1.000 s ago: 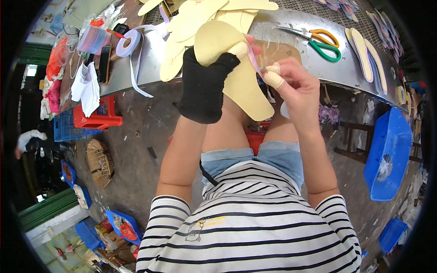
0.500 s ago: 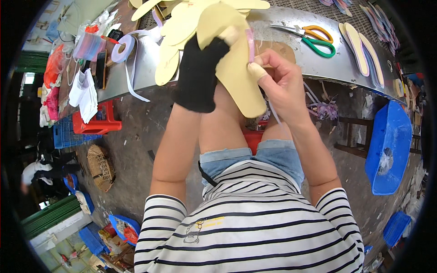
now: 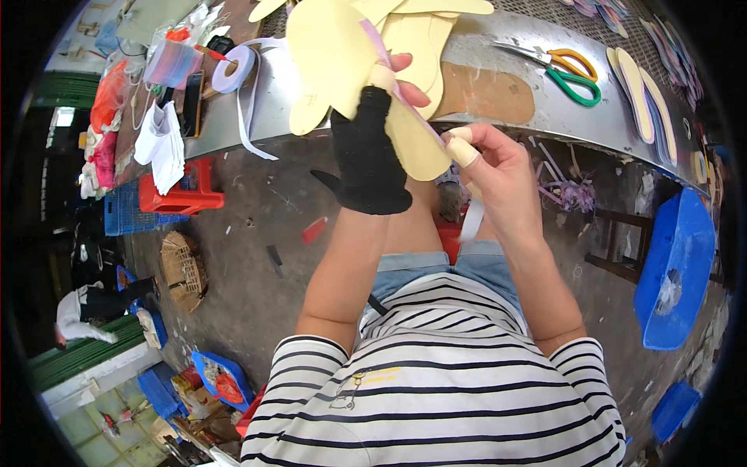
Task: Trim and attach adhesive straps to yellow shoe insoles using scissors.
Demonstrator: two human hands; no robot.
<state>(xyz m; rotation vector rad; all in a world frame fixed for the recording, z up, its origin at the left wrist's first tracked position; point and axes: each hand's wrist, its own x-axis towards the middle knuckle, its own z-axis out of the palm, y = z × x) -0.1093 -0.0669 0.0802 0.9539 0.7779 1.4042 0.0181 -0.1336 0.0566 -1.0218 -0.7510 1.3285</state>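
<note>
A pale yellow insole (image 3: 416,148) is gripped in my left hand (image 3: 372,152), which wears a black fingerless glove. The thumb lies on its face and fingertips show past its right edge. Along that edge runs a narrow lilac tape (image 3: 411,114). My right hand (image 3: 498,165), with pale covers on thumb and forefinger, pinches the tape close to the insole's lower end. A loose whitish tail of tape (image 3: 471,222) dangles below this hand. Behind, more yellow insoles (image 3: 412,50) lie piled on the metal table (image 3: 467,50).
Scissors (image 3: 556,71) with orange and green handles lie right of a brown patch (image 3: 490,95). Finished-looking insoles (image 3: 632,89) rest farther right. At left are a tape roll (image 3: 246,59) and white cloths (image 3: 161,144). A blue tub (image 3: 675,272) stands right; a person (image 3: 82,311) is far left.
The insole has tilted, its lower end swinging up and leftward. My left hand has turned with it, moving right. My right hand is lower, still pinching the tape, and the whole view has shifted.
</note>
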